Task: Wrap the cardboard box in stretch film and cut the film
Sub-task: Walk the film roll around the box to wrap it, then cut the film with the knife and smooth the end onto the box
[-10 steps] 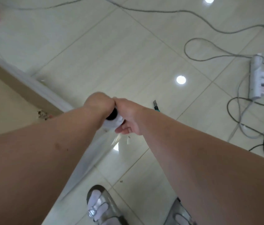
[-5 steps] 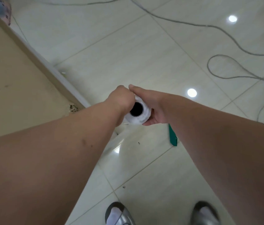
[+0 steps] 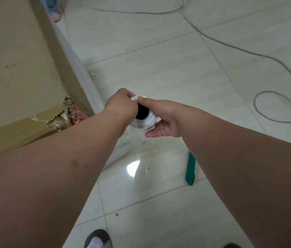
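A large cardboard box [image 3: 19, 65] fills the left side, its top taped and torn near the corner. Stretch film [image 3: 80, 68] clings along its right side wall and runs down toward my hands. The white stretch film roll [image 3: 145, 120], seen end on with its dark core hole, is held upright beside the box corner. My left hand [image 3: 118, 106] grips the roll from the left. My right hand [image 3: 162, 119] grips it from the right, thumb over the top rim. A loose transparent sheet hangs below the roll over the floor.
A green utility knife [image 3: 191, 169] lies on the tiled floor under my right forearm. Grey cables [image 3: 230, 45] snake across the floor at the top and right. A pink and blue item [image 3: 56, 8] sits behind the box. My slippered foot [image 3: 97, 238] is at the bottom.
The view has swung left, so the box top now fills the left side. My hands with the roll have moved along the box side to its torn corner; the power strip has left the view.
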### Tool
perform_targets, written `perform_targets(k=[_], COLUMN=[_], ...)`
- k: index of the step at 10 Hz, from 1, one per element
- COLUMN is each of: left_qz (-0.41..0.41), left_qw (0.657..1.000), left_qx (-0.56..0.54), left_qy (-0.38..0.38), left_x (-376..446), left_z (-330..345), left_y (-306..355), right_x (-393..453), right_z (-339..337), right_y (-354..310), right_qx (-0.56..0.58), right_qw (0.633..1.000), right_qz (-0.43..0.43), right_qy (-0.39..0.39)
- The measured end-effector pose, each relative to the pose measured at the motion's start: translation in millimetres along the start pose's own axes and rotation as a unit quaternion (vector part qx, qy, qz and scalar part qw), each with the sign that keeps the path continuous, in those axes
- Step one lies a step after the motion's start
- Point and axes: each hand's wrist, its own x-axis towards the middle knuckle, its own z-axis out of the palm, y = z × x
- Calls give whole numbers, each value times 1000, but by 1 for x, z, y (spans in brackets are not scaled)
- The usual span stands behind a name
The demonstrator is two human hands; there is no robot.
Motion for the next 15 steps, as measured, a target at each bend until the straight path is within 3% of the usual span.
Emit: perform_targets(k=[1,3,5,7,8,9,11,12,13,14,15], left_qz=[11,75,133,153,145,150,189,210,181,193,212], left_qw=[1000,995,985,985,985,957,923,918,903,889,878], left_qx=[6,63,112,75,90,244,331,333,388,414,429], left_qy=[14,4,16,24,18,49,45,46,28,38,23], left_x=[1,13,29,40,37,27,24,25,22,25,26], left_z=[2,3,-1,0,-5,-7,-7,-3,0,5,11], left_y=[1,11,23,12,6,9,19,28,31,35,38], right_x=[5,27,45,49,46,48,55,54,56,77,105], right_z=[-7,-28,-26,-18,-6,1,-6,-23,-45,-55,-58], right_y=[1,-14,-34,-39,-37,-36,-30,-21,-8,24,72], right_qx=[-55,-118,-225,-284,-290,-285,-271,-220,-87,-33,-107], right_qw=[998,991,968,942,937,935,930,949,976,979,968], right_qz=[11,-57,-111,-153,-170,-187,-218,-215,-197,-172,-125], right_qy=[-16,-18,31,90,95,100,122,70,21,102,189])
